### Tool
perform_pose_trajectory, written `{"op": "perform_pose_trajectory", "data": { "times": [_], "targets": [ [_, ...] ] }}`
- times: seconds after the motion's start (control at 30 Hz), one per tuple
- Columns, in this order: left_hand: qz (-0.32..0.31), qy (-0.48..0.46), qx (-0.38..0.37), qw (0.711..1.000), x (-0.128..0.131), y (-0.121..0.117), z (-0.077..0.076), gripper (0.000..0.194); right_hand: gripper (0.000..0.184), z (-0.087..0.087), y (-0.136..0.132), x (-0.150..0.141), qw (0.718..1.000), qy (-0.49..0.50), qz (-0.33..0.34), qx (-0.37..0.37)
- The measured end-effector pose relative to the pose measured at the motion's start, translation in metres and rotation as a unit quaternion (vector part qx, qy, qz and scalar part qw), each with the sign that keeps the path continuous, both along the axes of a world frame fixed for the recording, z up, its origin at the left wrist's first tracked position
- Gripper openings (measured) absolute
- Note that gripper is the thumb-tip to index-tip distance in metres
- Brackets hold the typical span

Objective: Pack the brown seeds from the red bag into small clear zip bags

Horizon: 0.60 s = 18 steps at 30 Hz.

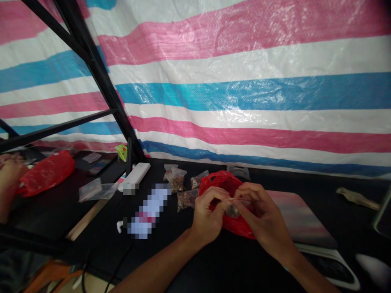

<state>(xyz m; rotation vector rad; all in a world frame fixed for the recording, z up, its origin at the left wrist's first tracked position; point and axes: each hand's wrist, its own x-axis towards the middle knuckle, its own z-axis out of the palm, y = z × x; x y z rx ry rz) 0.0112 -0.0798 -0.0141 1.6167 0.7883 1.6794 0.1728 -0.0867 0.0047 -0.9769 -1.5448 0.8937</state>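
My left hand (210, 211) and my right hand (259, 213) come together over a red plastic bag (238, 230). Between them is a small clear zip bag (232, 211), its top edge pinched by the fingers of both hands. Something small lies in its lower part, too indistinct to name. The red bag sits crumpled on the black table, its mouth partly covered by my hands. Just left of it lie several filled zip bags (187, 199) with brown, grain-like contents.
A white power bank (135, 177), a blurred-out phone-like object (149, 211) and a white earbud (119, 226) lie left. Right are a pinkish pad (301, 217) and a white-rimmed device (331, 266). Another person's hand (10, 173) is beside a second red bag (50, 173) beyond the black frame (105, 89).
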Motion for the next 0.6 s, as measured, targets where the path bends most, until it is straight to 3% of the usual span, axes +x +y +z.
{"op": "perform_pose_trajectory", "data": {
  "times": [0.07,0.13,0.23,0.33,0.37,0.5,0.6],
  "targets": [
    [0.057,-0.030,0.024,0.998,-0.008,0.004,0.000,0.016,0.030,0.001,0.000,0.002,1.000,-0.023,-0.010,0.019],
    [0.156,-0.069,0.034,0.985,-0.022,0.013,0.001,0.022,0.029,0.003,0.003,0.006,0.997,-0.048,-0.049,0.047],
    [0.311,-0.073,-0.034,0.947,-0.045,0.032,0.003,0.025,0.024,0.008,0.014,0.018,0.981,-0.091,-0.141,0.093],
    [0.380,0.034,-0.147,0.912,-0.062,0.048,0.002,0.018,0.023,0.008,0.031,0.037,0.955,-0.162,-0.206,0.140],
    [0.401,0.081,-0.151,0.900,-0.064,0.050,0.001,0.015,0.022,0.007,0.037,0.043,0.945,-0.191,-0.216,0.154],
    [0.482,0.214,-0.118,0.842,-0.062,0.049,0.000,0.040,0.021,0.001,0.053,0.067,0.914,-0.300,-0.180,0.207],
    [0.486,0.231,-0.102,0.837,-0.058,0.045,0.001,0.034,0.027,-0.004,0.057,0.075,0.890,-0.378,-0.157,0.200]
  ]
}}
